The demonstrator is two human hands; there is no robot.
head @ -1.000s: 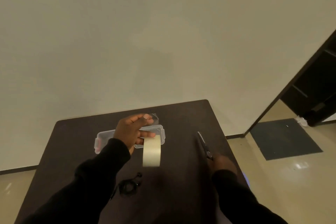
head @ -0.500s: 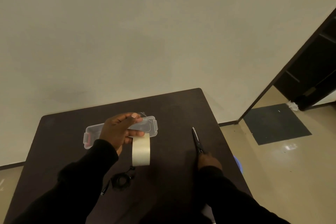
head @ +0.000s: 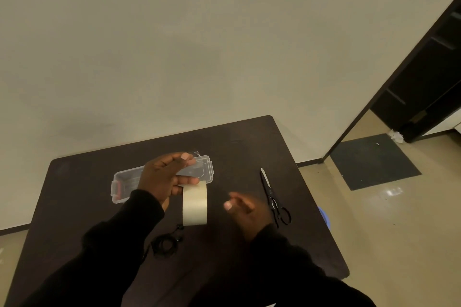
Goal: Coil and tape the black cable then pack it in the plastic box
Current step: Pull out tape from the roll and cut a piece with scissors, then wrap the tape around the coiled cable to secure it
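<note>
A small coil of black cable (head: 166, 244) lies on the dark table (head: 244, 147), near my left sleeve. My left hand (head: 163, 177) holds a cream roll of tape (head: 195, 204) edge-on above the table, just beyond the cable. Behind that hand lies a clear plastic box (head: 124, 182) with a red latch at its left end; the hand hides the box's middle. My right hand (head: 243, 208) hovers to the right of the tape, blurred, fingers apart, holding nothing. Black scissors (head: 273, 197) lie flat on the table just right of it.
The table's right edge (head: 321, 209) drops to a tan floor with a dark mat (head: 374, 161). A blue object (head: 325, 218) peeks out under that edge. A plain wall stands behind the table, and a dark doorway (head: 429, 82) opens at the right.
My right hand has let go of the scissors, which now lie on the table, and has moved left toward the tape. The left hand still holds the roll.
</note>
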